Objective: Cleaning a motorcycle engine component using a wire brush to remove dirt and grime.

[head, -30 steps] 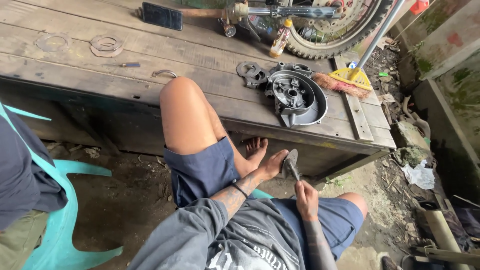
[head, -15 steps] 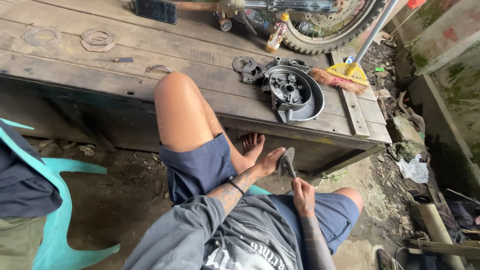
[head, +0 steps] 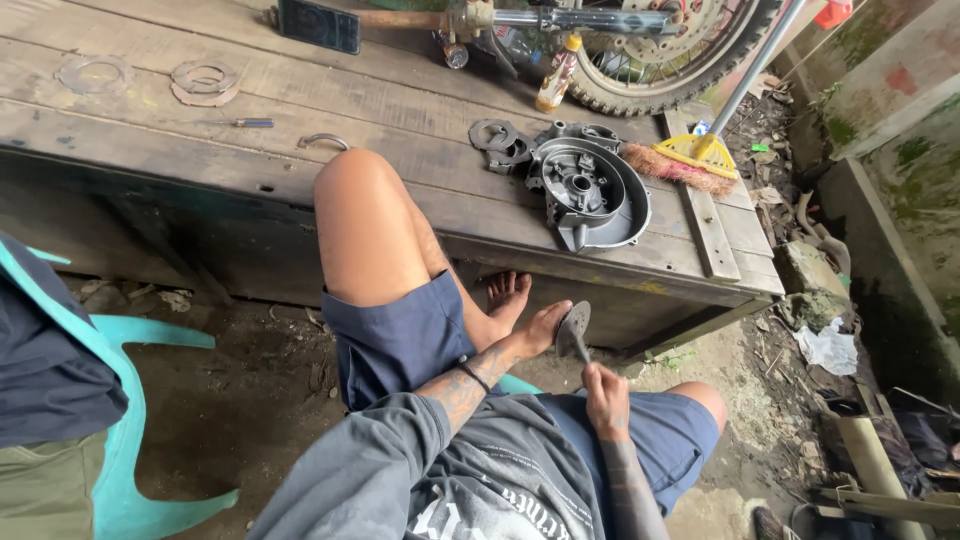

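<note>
I sit low with one bare knee raised in front of a wooden platform point(head: 300, 110). My left hand point(head: 541, 329) holds a small flat grey metal plate point(head: 574, 331) upright by its edge, just above my lap. My right hand point(head: 605, 398) is closed right below the plate, its fingers touching the plate's lower edge; whether it holds a tool is hidden. A grey metal engine cover point(head: 590, 195) lies on the platform ahead of my hands, with small round metal parts point(head: 500, 140) beside it.
A motorcycle wheel point(head: 680, 50) and a small bottle point(head: 556, 75) stand at the platform's far side, with a yellow brush point(head: 690, 155) to the right. Ring-shaped gaskets point(head: 200, 80) and a screwdriver point(head: 250, 123) lie at left. A teal plastic chair point(head: 130, 420) stands at my left.
The view has shifted slightly, so the platform sits lower in frame. Both hands stay at the plate with hardly any movement.
</note>
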